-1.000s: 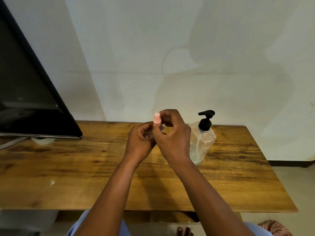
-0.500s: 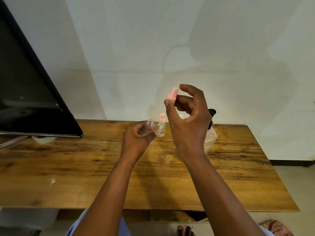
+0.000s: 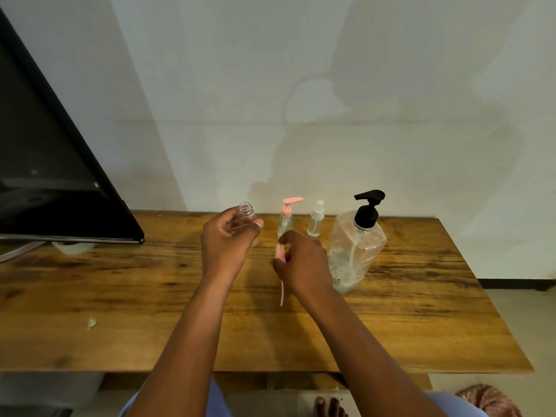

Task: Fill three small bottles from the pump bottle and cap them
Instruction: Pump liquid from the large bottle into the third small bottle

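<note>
My left hand point(image 3: 225, 245) grips a small clear bottle point(image 3: 246, 216) with its neck uncapped, held above the wooden table point(image 3: 120, 311). My right hand point(image 3: 304, 263) holds that bottle's pink pump cap point(image 3: 279, 251); the cap's white dip tube point(image 3: 282, 293) hangs down toward the tabletop. At the back stand a small bottle with a pink pump point(image 3: 286, 216) and a small clear bottle with a clear cap point(image 3: 316, 219). The large clear pump bottle point(image 3: 356, 248) with a black pump head stands to the right of my right hand and holds little liquid.
A black monitor point(image 3: 45, 164) leans over the table's left back part. A small white scrap point(image 3: 91, 323) lies on the left front of the table. Wall runs behind the table; floor shows to the right.
My right hand pulled the pink pump cap off the bottle, raised it, then lowered it toward the table. The left hand kept the uncapped bottle. The other small bottles are now unhidden.
</note>
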